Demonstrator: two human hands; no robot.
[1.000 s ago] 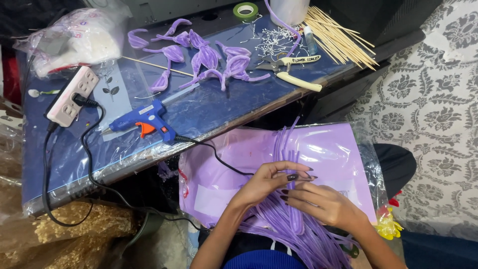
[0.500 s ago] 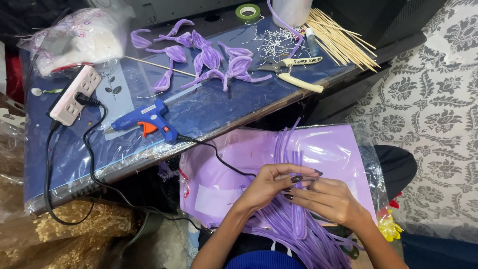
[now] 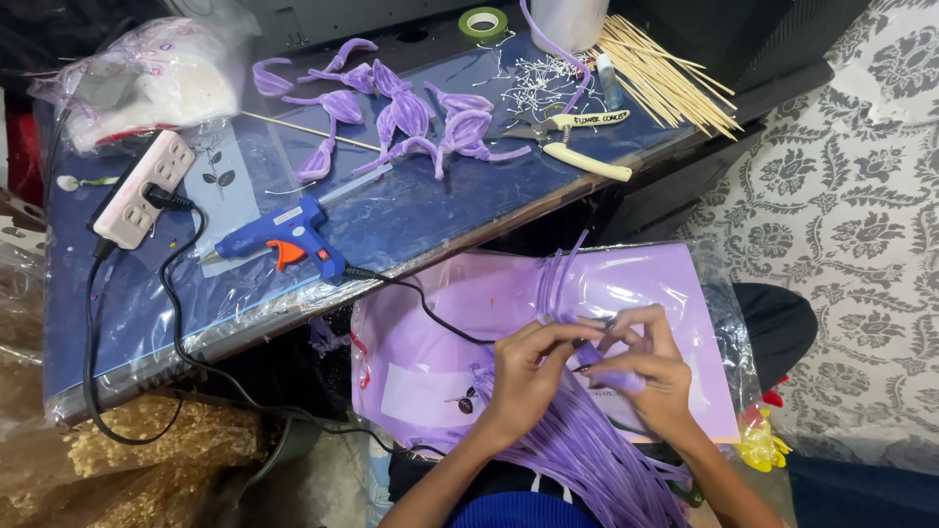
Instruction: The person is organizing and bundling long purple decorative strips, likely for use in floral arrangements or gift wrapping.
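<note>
Glossy blue plastic covers the counter (image 3: 411, 220), where a blue glue gun (image 3: 279, 240) lies left of curled purple petals (image 3: 411, 117). Below, left hand (image 3: 528, 376) and right hand (image 3: 650, 367) each pinch fuzzy purple stems (image 3: 577, 450) over a lilac bag (image 3: 646, 288).

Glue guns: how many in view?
1. A blue glue gun with an orange trigger lies on the blue table, front left, its black cord running toward the purple bag. No others are visible.

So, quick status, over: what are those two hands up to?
Left hand and right hand pinching thin purple plastic strips. Bundle lies over lilac plastic bag. Nothing blocking.
</note>
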